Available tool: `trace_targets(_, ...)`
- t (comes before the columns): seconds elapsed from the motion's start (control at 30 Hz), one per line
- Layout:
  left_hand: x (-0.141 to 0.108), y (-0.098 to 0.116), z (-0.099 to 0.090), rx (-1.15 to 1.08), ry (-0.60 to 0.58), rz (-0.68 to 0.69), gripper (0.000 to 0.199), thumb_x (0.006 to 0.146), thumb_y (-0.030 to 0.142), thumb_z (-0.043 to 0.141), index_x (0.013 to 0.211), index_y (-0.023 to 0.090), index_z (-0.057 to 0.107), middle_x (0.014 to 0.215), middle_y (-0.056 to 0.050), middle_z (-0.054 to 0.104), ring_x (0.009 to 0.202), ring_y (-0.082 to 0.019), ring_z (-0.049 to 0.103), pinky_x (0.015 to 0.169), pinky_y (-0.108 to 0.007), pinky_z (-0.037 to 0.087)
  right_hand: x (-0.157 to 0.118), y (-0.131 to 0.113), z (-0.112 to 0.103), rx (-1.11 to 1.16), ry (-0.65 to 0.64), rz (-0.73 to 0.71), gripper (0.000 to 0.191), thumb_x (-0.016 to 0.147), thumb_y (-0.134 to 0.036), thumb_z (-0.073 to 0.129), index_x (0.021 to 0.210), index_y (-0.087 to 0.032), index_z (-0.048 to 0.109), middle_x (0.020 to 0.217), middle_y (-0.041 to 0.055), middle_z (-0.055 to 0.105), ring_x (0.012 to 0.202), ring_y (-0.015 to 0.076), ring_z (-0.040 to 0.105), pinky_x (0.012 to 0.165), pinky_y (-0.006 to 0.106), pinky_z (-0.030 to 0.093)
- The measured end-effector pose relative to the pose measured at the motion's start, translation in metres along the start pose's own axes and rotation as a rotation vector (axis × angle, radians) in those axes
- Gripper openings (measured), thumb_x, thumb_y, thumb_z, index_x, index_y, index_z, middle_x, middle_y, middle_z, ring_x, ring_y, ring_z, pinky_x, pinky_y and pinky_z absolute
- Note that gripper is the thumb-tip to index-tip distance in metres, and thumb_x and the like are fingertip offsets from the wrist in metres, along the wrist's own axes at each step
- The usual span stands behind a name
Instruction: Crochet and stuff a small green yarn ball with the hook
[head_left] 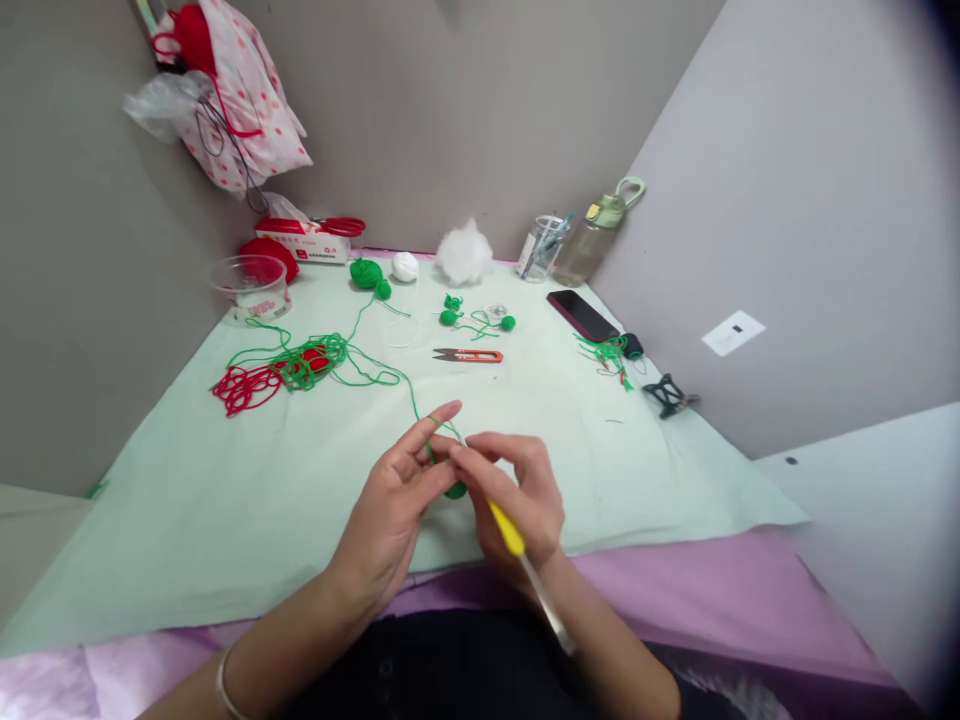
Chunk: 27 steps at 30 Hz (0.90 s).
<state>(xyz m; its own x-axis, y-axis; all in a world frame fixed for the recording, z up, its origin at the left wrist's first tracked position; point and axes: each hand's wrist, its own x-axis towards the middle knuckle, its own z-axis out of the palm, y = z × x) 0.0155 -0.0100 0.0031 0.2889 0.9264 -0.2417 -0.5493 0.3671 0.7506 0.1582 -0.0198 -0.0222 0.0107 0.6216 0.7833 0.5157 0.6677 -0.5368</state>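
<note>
Near the table's front edge my two hands meet. My left hand (pixel 401 490) pinches a small green crochet piece (pixel 455 490), mostly hidden by the fingers, and green yarn (pixel 414 398) runs over its raised index finger. My right hand (pixel 523 495) is closed round a crochet hook with a yellow grip (pixel 506 528); the hook's thin tip points up to the yarn between the hands. The yarn trails back to a loose green tangle (pixel 311 362) on the left. Orange-handled thread snips (pixel 469 356) lie beyond the hands.
Behind are a green yarn ball (pixel 366 274), a white ball (pixel 405 266), white stuffing (pixel 465 253) and small green pieces (pixel 450 317). A plastic tub (pixel 259 300) stands left; a phone (pixel 582 316), bottle (pixel 592 240), pen cup (pixel 541 248) and black stand (pixel 667 396) are right.
</note>
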Motion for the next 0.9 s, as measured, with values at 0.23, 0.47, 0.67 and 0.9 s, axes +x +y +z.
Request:
trace_targets(0.23,0.004,0.006,-0.008,-0.019,-0.04,-0.069,0.04,0.08,0.022,0.083,0.12,0.02,0.076,0.088,-0.001,0.065,0.083,-0.011,0.059,0.083,-0.023,0.047,0.008,0.003,-0.01,0.416,0.094,0.307,0.021,0.1,-0.018,0.056,0.101,-0.025,0.075,0.083,0.0035,0.07,0.073,0.0164,0.064,0.063,0.032,0.054)
trace_targets(0.47,-0.001,-0.001,0.003,0.048,0.012,0.02,0.059,0.079,0.022,0.085,0.135,0.025,0.067,0.093,-0.001,0.07,0.095,-0.014,0.061,0.091,-0.025,0.046,-0.003,0.002,0.007,-0.009,0.026,-0.04,0.043,0.091,-0.004,0.065,0.124,-0.03,0.073,0.113,0.0093,0.07,0.099,0.0216,0.066,0.081,0.038,0.059)
trace_targets(0.67,0.004,-0.002,-0.002,-0.111,-0.053,-0.045,0.015,0.084,0.028,0.082,0.093,0.016,0.077,0.091,-0.002,0.069,0.085,-0.012,0.061,0.08,-0.02,0.051,-0.003,0.003,0.007,0.183,0.002,0.104,0.043,0.095,-0.007,0.062,0.125,-0.036,0.073,0.113,0.0069,0.067,0.099,0.0202,0.066,0.08,0.036,0.059)
trace_targets(0.9,0.014,0.017,0.001,-0.083,-0.018,-0.095,0.024,0.072,0.029,0.092,0.08,0.015,0.073,0.08,0.001,0.067,0.073,-0.01,0.063,0.071,-0.017,0.057,0.036,0.004,-0.022,0.391,-0.339,0.154,0.028,0.098,-0.022,0.064,0.122,-0.031,0.074,0.099,0.0053,0.064,0.082,0.0153,0.066,0.07,0.029,0.06)
